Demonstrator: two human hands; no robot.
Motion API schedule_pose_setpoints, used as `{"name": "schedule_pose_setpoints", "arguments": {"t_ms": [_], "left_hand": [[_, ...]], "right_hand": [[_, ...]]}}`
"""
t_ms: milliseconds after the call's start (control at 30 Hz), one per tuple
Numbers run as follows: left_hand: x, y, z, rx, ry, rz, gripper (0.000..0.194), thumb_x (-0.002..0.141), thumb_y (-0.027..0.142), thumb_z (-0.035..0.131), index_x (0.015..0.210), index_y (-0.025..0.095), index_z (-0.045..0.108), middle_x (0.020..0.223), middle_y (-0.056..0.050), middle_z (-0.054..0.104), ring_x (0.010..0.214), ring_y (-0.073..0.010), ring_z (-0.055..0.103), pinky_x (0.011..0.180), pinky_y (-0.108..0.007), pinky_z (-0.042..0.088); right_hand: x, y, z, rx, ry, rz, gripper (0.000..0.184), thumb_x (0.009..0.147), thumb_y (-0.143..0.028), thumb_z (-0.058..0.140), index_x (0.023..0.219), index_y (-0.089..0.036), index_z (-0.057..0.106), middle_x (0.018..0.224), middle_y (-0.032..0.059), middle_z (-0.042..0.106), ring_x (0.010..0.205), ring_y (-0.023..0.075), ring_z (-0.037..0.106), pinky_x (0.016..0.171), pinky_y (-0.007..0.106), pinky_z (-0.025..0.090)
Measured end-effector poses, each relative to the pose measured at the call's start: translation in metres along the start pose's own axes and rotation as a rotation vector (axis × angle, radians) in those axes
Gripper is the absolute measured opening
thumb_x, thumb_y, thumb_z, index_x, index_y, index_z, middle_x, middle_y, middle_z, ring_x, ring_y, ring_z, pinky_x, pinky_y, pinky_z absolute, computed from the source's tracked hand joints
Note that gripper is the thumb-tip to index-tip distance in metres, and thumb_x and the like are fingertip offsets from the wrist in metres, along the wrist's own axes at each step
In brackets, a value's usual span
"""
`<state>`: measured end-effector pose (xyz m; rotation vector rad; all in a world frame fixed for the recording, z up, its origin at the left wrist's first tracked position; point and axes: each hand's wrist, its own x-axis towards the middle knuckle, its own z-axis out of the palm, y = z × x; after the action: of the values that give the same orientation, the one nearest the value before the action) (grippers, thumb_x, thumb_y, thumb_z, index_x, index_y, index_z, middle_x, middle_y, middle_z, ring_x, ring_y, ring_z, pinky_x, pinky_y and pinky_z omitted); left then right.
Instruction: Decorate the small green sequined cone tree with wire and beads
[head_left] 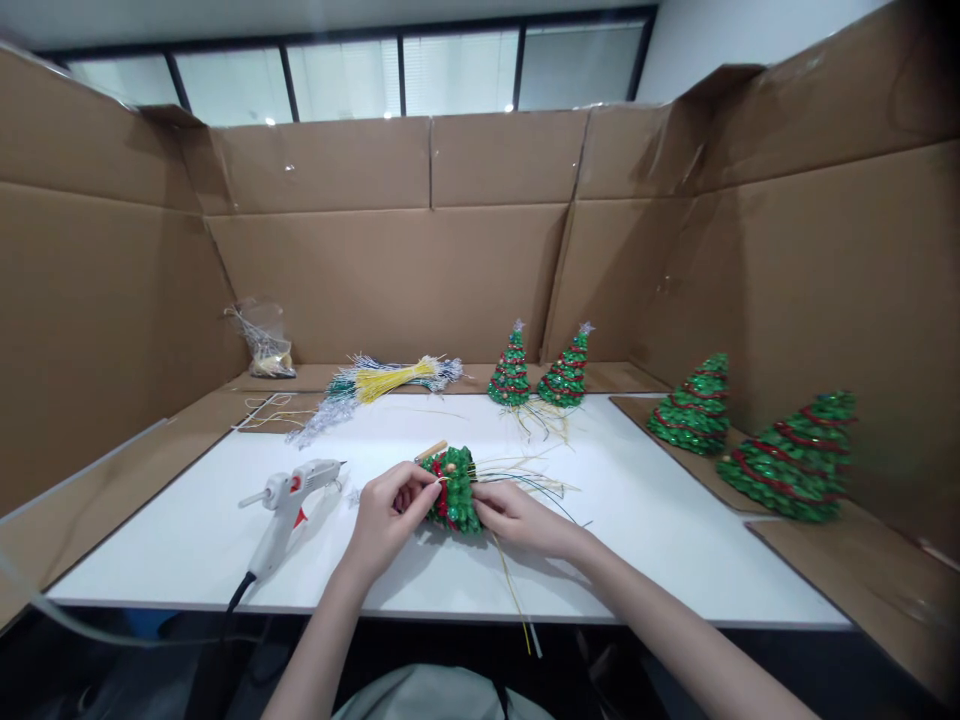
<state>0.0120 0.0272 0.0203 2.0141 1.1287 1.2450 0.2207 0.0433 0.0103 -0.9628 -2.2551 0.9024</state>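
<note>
Two-handed grip point(461, 510) seemingly around tree point(452, 490)

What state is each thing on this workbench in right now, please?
left hand: gripping the tree in hand from its left.
right hand: gripping it from the right.
tree in hand: lying on its side, wires trailing right.
glue gun: lying on the table, untouched, cord attached.
two small trees: upright, silver stars on top.
two larger trees: upright on cardboard, no stars visible.
wire bundle: lying flat.
plastic bag: open, slumped against the wall.
</note>
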Motion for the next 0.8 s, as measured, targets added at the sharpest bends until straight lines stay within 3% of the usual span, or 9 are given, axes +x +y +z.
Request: {"name": "schedule_pose_setpoints", "arguments": {"t_ms": [200,500,800], "left_hand": [[0.0033,0.0020,0.0049,0.020,0.007,0.025,0.018,0.088,0.031,0.054,0.078,0.016,0.061,0.066,0.001,0.057,0.057,-0.0098,0.048,0.055,-0.020,0.037],[-0.0005,0.0020,0.0028,0.010,0.001,0.036,0.017,0.088,0.028,0.054,0.082,0.017,0.064,0.070,-0.001,0.062,0.059,-0.0111,0.052,0.056,-0.020,0.039],[-0.0012,0.0036,0.0006,-0.012,-0.007,0.014,0.018,0.090,0.032,0.051,0.085,0.017,0.061,0.071,-0.001,0.062,0.061,-0.0116,0.055,0.058,-0.021,0.042]], "right_hand": [[0.0024,0.0080,-0.0003,0.083,0.010,0.015,0.026,0.090,-0.027,0.043,0.079,-0.014,0.063,0.075,0.0035,0.061,0.072,0.0169,0.053,0.068,0.026,0.043],[0.0010,0.0076,-0.0019,0.116,0.016,0.034,0.027,0.089,-0.030,0.047,0.073,-0.014,0.062,0.071,0.0025,0.059,0.068,0.0158,0.050,0.065,0.025,0.041],[0.0023,0.0100,-0.0062,0.125,0.083,0.030,0.036,0.089,-0.039,0.045,0.062,-0.015,0.048,0.060,-0.0019,0.041,0.058,0.0111,0.038,0.054,0.023,0.031]]}}
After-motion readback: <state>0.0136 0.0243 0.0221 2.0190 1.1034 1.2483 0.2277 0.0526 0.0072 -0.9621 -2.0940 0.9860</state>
